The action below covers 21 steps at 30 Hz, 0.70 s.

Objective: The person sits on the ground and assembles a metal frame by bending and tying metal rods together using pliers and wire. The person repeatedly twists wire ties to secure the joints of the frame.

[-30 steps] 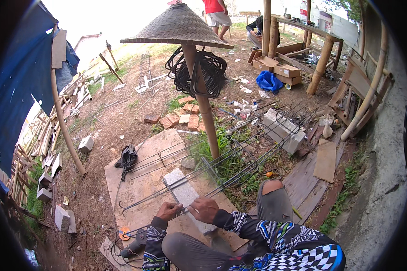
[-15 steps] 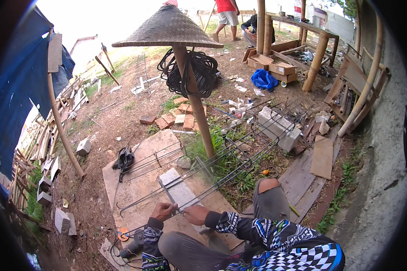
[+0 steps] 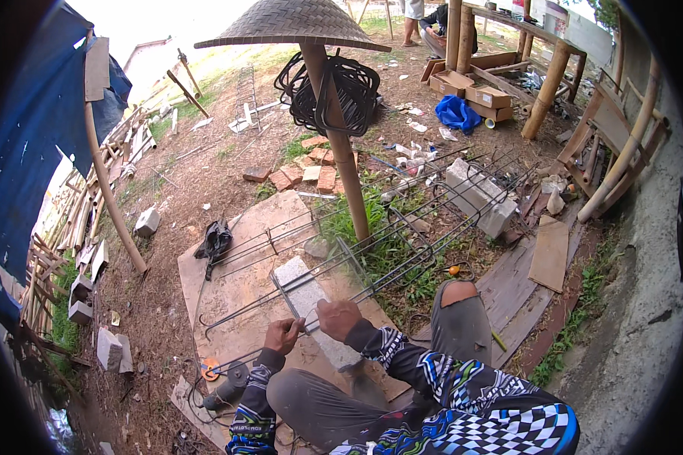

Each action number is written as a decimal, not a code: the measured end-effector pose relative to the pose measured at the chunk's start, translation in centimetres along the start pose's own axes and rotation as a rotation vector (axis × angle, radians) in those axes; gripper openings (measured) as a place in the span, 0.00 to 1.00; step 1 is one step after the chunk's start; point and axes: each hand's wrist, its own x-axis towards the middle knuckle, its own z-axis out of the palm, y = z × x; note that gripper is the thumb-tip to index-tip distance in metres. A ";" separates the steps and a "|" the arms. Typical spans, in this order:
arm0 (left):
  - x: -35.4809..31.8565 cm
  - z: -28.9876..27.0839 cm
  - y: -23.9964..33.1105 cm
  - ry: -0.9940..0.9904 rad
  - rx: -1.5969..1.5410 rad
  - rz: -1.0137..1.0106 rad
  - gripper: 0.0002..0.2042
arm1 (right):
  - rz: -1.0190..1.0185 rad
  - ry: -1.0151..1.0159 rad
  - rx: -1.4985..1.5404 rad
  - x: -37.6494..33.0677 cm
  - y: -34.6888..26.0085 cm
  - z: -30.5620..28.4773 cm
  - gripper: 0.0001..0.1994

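Rebar frame (image 3: pixel 373 287), a long cage of dark rods and bent ties, stretches away from the person's knees, its near part over a flat board (image 3: pixel 235 292) and its far part over a pale concrete block (image 3: pixel 478 197). And look at the hands, right down at the near side! Left hand (image 3: pixel 284 334), fingers curled, thumb and fingertips drawn together beside the nearest rod; right hand (image 3: pixel 338 318) just beside it, knuckles up, fingers bent well in. Whether either has closed fully, on a rod or on something thinner, I cannot tell: the fingertips are too small and partly hidden. Beneath the rods, a long grey slab (image 3: pixel 300 278) lies at an angle on the board, its near end by the right wrist. Over to the left, a crumpled black bag (image 3: pixel 215 241) sits on that same board, and nearer the knees there's an orange disc (image 3: pixel 210 369). Up the middle comes a leaning pole (image 3: pixel 347 182), a black coil (image 3: pixel 360 95) hanging on it and a woven conical hat (image 3: pixel 292 26) on top! Behind it, reddish bricks (image 3: pixel 326 179) lie scattered on the ground.
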 end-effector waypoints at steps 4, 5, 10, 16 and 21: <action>-0.2 0.2 1.1 0.024 0.013 0.009 0.26 | -0.112 -0.207 0.093 -4.4 0.3 3.9 0.12; 0.2 0.1 1.0 0.048 0.049 0.039 0.25 | -0.163 -0.191 0.284 -4.4 -0.4 5.6 0.12; 0.4 0.8 0.5 -0.051 -0.052 0.006 0.16 | 0.451 -0.653 1.656 -3.7 -0.3 0.7 0.13; -0.1 0.3 -1.0 -0.080 -0.189 -0.169 0.21 | 0.030 0.368 0.651 -9.3 7.2 -15.6 0.12; 0.2 -0.5 -1.7 -0.126 -0.273 -0.266 0.24 | 1.016 0.484 -0.072 -17.2 30.8 -10.1 0.24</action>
